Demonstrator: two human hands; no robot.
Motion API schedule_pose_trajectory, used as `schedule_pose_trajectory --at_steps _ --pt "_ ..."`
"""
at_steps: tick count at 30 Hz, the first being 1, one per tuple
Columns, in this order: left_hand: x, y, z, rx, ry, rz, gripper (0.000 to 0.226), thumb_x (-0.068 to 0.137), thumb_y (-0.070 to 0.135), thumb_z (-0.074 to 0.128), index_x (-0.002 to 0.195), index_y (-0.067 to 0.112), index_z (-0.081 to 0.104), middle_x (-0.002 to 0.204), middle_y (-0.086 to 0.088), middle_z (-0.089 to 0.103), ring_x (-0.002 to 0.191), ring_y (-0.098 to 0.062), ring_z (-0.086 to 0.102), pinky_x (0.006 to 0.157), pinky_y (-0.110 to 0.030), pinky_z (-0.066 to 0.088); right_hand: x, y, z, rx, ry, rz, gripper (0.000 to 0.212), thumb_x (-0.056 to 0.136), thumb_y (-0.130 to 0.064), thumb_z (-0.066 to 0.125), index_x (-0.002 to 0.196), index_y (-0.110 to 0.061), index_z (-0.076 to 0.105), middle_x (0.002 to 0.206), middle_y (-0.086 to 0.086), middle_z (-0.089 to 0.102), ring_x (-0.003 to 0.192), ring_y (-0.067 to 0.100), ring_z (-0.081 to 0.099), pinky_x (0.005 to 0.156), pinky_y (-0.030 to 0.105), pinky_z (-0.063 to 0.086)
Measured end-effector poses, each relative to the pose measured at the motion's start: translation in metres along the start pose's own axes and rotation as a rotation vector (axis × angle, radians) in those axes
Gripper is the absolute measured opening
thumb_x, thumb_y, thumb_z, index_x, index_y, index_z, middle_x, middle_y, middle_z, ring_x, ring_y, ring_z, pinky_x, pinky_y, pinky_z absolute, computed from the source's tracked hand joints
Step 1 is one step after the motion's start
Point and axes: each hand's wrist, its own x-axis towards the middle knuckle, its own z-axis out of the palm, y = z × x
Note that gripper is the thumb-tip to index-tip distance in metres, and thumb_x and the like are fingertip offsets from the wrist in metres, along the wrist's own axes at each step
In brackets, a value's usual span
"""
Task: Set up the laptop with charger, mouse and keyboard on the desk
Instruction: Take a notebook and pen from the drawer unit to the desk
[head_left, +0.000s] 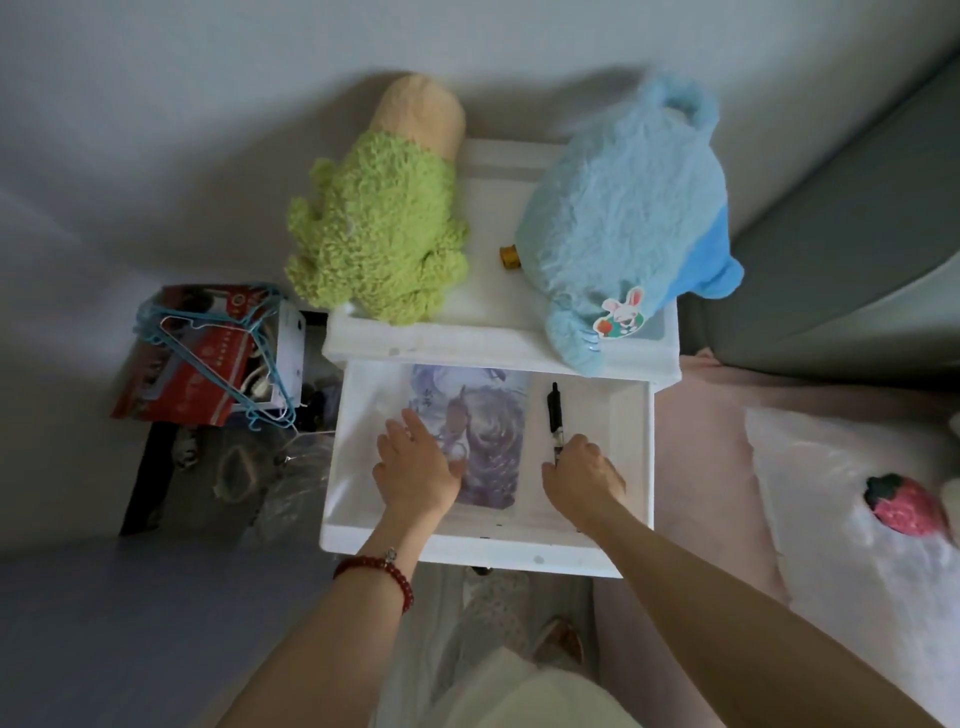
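An open white drawer (631, 447) of a bedside cabinet lies below me. In it are a flat pad with purple-grey printed artwork (493, 415) and a black pen (554, 410). My left hand (415, 470) rests on the pad's left part with its fingers stretched forward. My right hand (584, 475) is at the pen's near end with its fingers curled down into the drawer. What they touch is hidden. No laptop, charger, mouse or keyboard shows in this view.
On the cabinet top (488, 332) lie a green plush toy (374, 234), a blue plush toy (623, 218) and a small gold cap (510, 257). Left on the floor is a red box with blue hangers (208, 358). A pink bed (717, 467) with a strawberry pillow (904, 506) is right.
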Motion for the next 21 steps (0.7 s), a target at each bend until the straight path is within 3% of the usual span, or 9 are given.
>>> schedule_pose_trajectory --at_steps 5,8,12,15,18,21 --pt "0.001 0.006 0.008 0.095 0.057 -0.01 0.095 0.085 0.04 0.061 0.144 0.004 -0.005 0.137 -0.022 0.031 0.122 -0.034 0.038 0.095 -0.04 0.041 0.012 -0.006 0.006 -0.07 0.009 0.029 0.018 0.088 -0.012 0.045 0.105 -0.007 0.049 0.104 0.01 0.063 0.088 0.026 0.06 0.067 0.029 0.04" --pt "0.004 0.006 0.001 0.04 0.048 -0.036 0.093 0.084 0.038 0.062 0.144 0.007 -0.001 0.129 -0.023 0.035 0.115 -0.036 0.043 0.092 -0.041 0.043 0.012 -0.012 0.006 0.015 -0.012 0.039 0.019 0.086 -0.018 0.043 0.102 -0.009 0.047 0.102 0.01 0.063 0.08 0.026 0.054 0.067 0.031 0.039" --pt "0.005 -0.003 -0.007 -0.384 0.02 -0.057 0.059 0.09 0.026 0.053 0.137 0.004 0.024 0.128 -0.023 0.037 0.093 -0.031 0.053 0.075 -0.034 0.044 0.011 -0.023 0.004 0.217 -0.072 0.016 0.029 0.092 -0.027 0.037 0.109 -0.004 0.043 0.111 0.019 0.058 0.097 0.036 0.056 0.075 0.038 0.041" --pt "-0.002 -0.003 -0.015 -0.551 0.007 -0.043 0.035 0.091 0.03 0.048 0.112 0.001 0.048 0.103 -0.013 0.054 0.078 -0.02 0.052 0.067 -0.028 0.041 0.005 -0.023 -0.002 0.253 -0.104 0.013 0.03 0.094 -0.024 0.037 0.112 -0.001 0.041 0.115 0.022 0.056 0.102 0.039 0.054 0.077 0.038 0.04" --pt "-0.014 0.003 -0.031 -0.721 -0.046 -0.019 0.022 0.092 0.028 0.045 0.101 0.008 0.047 0.083 -0.004 0.052 0.069 -0.012 0.05 0.054 -0.025 0.038 -0.009 -0.019 -0.013 0.225 -0.089 -0.047 0.024 0.092 -0.019 0.036 0.108 -0.003 0.044 0.112 0.019 0.055 0.091 0.033 0.052 0.074 0.035 0.038" --pt "-0.036 0.01 -0.047 -0.89 -0.108 -0.055 0.012 0.091 0.024 0.048 0.099 0.017 0.045 0.091 -0.005 0.056 0.075 -0.015 0.056 0.057 -0.027 0.043 -0.033 -0.014 -0.03 0.16 -0.008 -0.146 0.025 0.093 -0.02 0.036 0.107 -0.003 0.047 0.115 0.016 0.049 0.097 0.033 0.051 0.082 0.041 0.041"
